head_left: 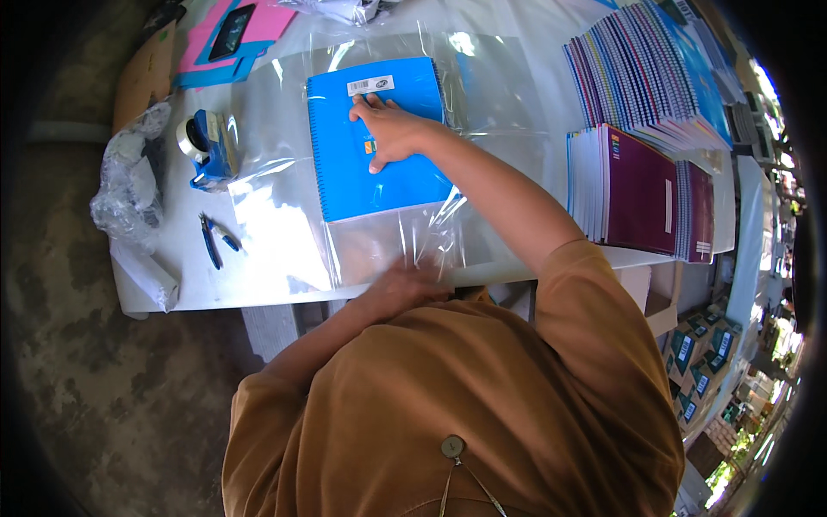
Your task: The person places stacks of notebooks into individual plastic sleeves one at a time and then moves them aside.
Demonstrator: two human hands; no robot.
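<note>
A blue spiral-bound notebook lies on a sheet of clear plastic film spread over the white table, a white barcode label near its top edge. My right hand rests on the cover just below that label, fingers spread, gripping nothing. Down at the table's front edge is my left hand, beside the near end of the film. Motion smears its fingers, so whether it pinches the film cannot be made out.
Left of the film stand a blue tape dispenser and blue-handled cutters. Crumpled plastic hangs at the left edge. A phone lies on pink and blue sheets. Stacked spiral notebooks and maroon notebooks fill the right side.
</note>
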